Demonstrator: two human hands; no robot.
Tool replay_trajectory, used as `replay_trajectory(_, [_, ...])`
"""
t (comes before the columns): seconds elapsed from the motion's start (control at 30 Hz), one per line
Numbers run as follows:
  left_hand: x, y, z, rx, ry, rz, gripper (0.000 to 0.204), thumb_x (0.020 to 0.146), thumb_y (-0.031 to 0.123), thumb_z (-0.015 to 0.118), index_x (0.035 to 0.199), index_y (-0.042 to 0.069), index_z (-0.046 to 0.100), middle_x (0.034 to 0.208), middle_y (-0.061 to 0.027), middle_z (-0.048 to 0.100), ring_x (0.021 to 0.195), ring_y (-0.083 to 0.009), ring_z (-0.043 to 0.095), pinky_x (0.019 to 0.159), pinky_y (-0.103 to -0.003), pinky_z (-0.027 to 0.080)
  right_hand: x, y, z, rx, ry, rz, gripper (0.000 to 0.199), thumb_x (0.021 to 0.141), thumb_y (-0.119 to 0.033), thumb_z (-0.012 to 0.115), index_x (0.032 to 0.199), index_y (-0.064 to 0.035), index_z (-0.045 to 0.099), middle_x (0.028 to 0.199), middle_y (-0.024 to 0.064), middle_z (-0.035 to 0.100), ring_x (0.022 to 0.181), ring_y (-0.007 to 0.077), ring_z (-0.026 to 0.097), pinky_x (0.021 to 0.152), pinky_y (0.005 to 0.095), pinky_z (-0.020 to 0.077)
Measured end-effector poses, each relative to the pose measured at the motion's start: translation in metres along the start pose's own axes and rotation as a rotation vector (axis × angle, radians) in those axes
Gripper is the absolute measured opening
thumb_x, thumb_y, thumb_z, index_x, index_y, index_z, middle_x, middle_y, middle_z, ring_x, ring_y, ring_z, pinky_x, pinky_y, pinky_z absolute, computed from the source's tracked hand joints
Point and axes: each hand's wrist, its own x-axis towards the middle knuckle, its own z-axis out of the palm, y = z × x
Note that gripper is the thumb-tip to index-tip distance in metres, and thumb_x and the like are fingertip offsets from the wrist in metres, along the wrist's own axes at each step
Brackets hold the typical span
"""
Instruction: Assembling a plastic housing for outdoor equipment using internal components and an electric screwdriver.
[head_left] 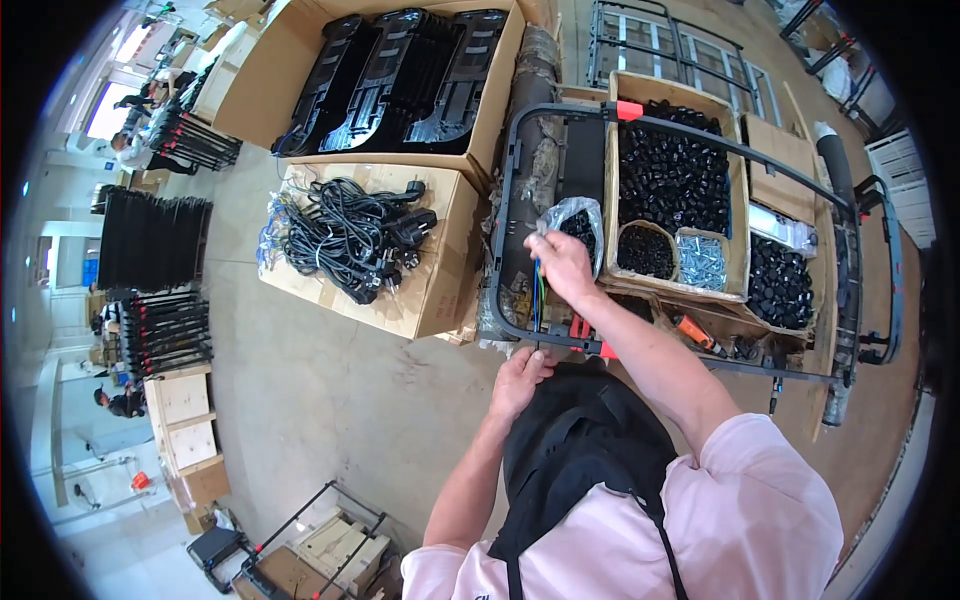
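Thin coloured wires [540, 290], blue and yellow-green among them, run between my two hands across a dark tubular metal frame [503, 220]. My right hand [562, 265] is closed in a pinch at their far end, beside a clear plastic bag [590, 212] of small black parts. Nearer to me, my left hand [522, 380] pinches the dark cable from which the wires come, just outside the frame's near bar. Red pieces [580, 330] sit on that bar close to the wires. My fingers cover the wire ends.
At left, a cardboard box [440, 290] carries a heap of black plug cables [350, 235]; behind it an open carton [490, 120] holds black plastic panels. Trays of black caps [672, 165] and screws [702, 260] lie right, near an orange-handled tool [698, 332]. People work far left.
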Motion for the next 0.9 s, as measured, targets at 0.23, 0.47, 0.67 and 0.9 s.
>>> replay_trajectory(0.23, [0.02,0.0,-0.012,0.31,0.039,0.108,0.031,0.111,0.022,0.054,0.123,-0.002,0.069,0.109,-0.0103,0.079,0.097,-0.0188,0.074,0.092,-0.035,0.058,0.037,0.024,-0.028,0.175,0.079,-0.042,0.032,0.102,-0.033,0.067,0.101,-0.0033,0.077,0.081,0.0091,0.073,0.065,0.0213,0.067,0.065,0.0375,0.0539])
replay_trajectory(0.47, [0.02,-0.011,-0.019,-0.002,-0.061,0.046,0.033,0.113,0.027,0.053,0.123,0.002,0.071,0.089,-0.0053,0.075,0.078,-0.0113,0.069,0.075,-0.029,0.057,-0.022,-0.027,-0.051,-0.618,-0.537,0.218,0.054,0.097,-0.053,0.066,0.103,-0.0008,0.078,0.098,0.0202,0.078,0.095,0.0372,0.075,0.087,0.0455,0.0568])
replay_trajectory(0.67, [0.021,-0.009,-0.011,-0.157,-0.093,0.048,0.028,0.113,0.028,0.056,0.113,0.002,0.068,0.086,-0.0051,0.071,0.075,-0.0123,0.066,0.072,-0.028,0.055,-0.023,0.015,-0.007,-0.442,-0.262,0.061,0.044,0.098,-0.041,0.064,0.103,0.0001,0.078,0.096,0.0238,0.076,0.096,0.039,0.074,0.087,0.0466,0.0553])
replay_trajectory(0.9, [0.023,-0.024,-0.021,-0.18,-0.08,0.099,0.024,0.112,0.025,0.056,0.104,0.004,0.063,0.085,-0.0043,0.068,0.072,-0.0114,0.062,0.071,-0.027,0.053,-0.011,-0.008,-0.007,-0.631,-0.51,0.228,0.039,0.096,-0.038,0.066,0.093,-0.0012,0.079,0.072,0.0138,0.071,0.069,0.027,0.07,0.07,0.0419,0.0539])
